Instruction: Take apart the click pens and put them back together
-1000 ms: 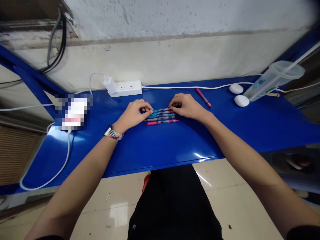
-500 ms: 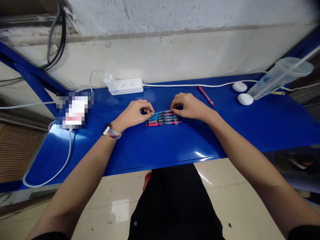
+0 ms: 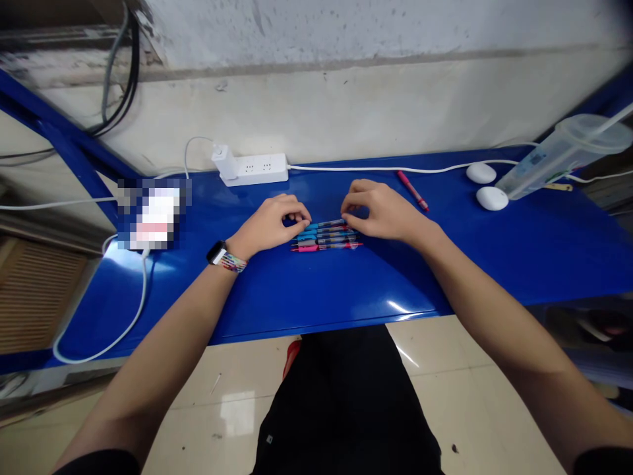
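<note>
Row of pens [image 3: 324, 235], approx. five, lies flat on the bench [image 3: 316, 290], side by side & roughly parallel to the front edge, midway btwn the left & right ends. The nearest, a pink-grip pen [image 3: 309, 249], is closest to the front edge; a grey-grip one & blue ones lie behind it.

Left hand [image 3: 270, 224]: thumb & index narrow, tips at the left end of the rearmost pens. Right hand [image 3: 380, 208]: thumb & index also narrow, tips at the right end, palm side hiding some pen tips. Can't tell for sure whether either is pinching a pen or only touching.

What's changed vs a sec ago: not much. Row looks a touch nearer the front edge, hands at the same two ends (the whole view also shifts slightly, so some of it's just the head turning). Means the side-by-side order is intact, w/ any adjustment a small one.

Apart from the row, a red pen [image 3: 413, 190] lies at an angle near the back edge, beyond the right hand. Power strip [image 3: 264, 169] w/ plugged-in charger [image 3: 223, 160] is at the back edge, left of centre. Toward the right end: two white rounded objects [image 3: 492, 198] & a clear container [image 3: 537, 161].
</note>
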`<action>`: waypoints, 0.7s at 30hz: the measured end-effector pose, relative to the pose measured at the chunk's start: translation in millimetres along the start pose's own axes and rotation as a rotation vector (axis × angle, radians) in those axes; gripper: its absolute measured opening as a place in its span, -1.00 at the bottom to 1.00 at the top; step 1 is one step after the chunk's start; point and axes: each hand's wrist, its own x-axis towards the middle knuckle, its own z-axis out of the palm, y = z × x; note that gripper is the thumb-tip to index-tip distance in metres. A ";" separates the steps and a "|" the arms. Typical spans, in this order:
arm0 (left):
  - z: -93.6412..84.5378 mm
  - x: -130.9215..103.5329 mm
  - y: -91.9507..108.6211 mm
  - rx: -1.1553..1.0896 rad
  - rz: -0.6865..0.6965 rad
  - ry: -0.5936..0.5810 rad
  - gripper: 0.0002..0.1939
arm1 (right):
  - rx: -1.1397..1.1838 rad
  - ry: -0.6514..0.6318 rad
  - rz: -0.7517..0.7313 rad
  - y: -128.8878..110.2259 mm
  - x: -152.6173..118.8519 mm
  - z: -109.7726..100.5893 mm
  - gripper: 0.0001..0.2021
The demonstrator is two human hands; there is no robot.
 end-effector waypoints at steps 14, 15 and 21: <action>0.7 1.4 -1.1 0.020 -0.013 -0.008 -0.83 | -0.039 -0.172 -0.286 -33.7 -4.5 17.2 -0.89; 0.8 1.4 -1.4 0.020 -0.011 -0.005 -0.84 | -0.054 -0.171 -0.282 -33.7 -4.4 16.6 -0.88; 1.3 1.7 -2.0 0.015 -0.015 -0.008 -0.83 | -0.067 -0.225 -0.263 -35.2 -3.9 18.4 -0.91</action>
